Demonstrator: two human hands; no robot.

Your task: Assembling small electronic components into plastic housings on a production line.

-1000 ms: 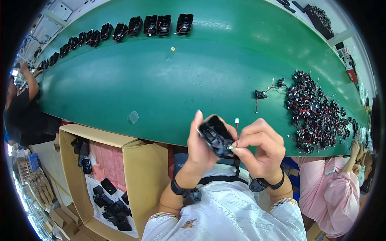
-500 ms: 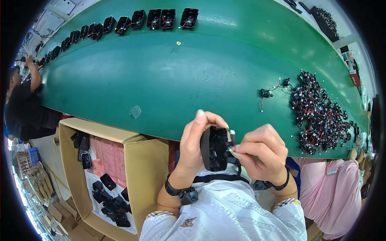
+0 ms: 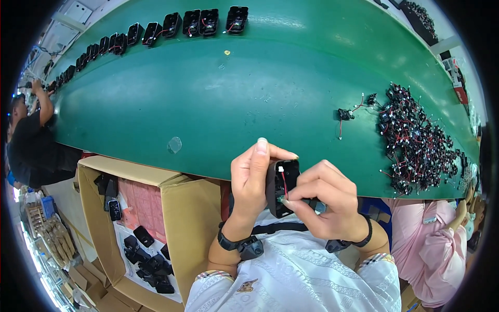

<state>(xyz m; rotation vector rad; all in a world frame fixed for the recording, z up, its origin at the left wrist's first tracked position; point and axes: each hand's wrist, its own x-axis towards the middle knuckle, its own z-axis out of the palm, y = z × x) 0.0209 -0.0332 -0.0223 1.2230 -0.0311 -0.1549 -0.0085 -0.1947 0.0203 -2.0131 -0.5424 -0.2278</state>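
Note:
My left hand [image 3: 250, 179] is closed around a black plastic housing [image 3: 292, 167], its hollow side turned up and to the right. Over the housing's open side, my right hand [image 3: 328, 196] pinches a small part on a red and black wire [image 3: 285, 186]. A white plug [image 3: 281, 169] tips the wire's upper end, over the cavity. My fingers mostly hide the small part, and whether it touches the inside I cannot tell.
A row of black housings [image 3: 209, 23] lines the far left of the green table [image 3: 208, 109]. A pile of small wired parts [image 3: 413, 138] lies at right, with two loose ones [image 3: 345, 115] beside it. An open cardboard box [image 3: 189, 223] holding black housings [image 3: 150, 265] stands at lower left. Another person [image 3: 36, 140] works far left; someone in pink [image 3: 423, 229] is at right.
My right hand has moved left and slightly down, bringing the small part from the housing's right edge over its open side. The wire and plug now lie across the cavity.

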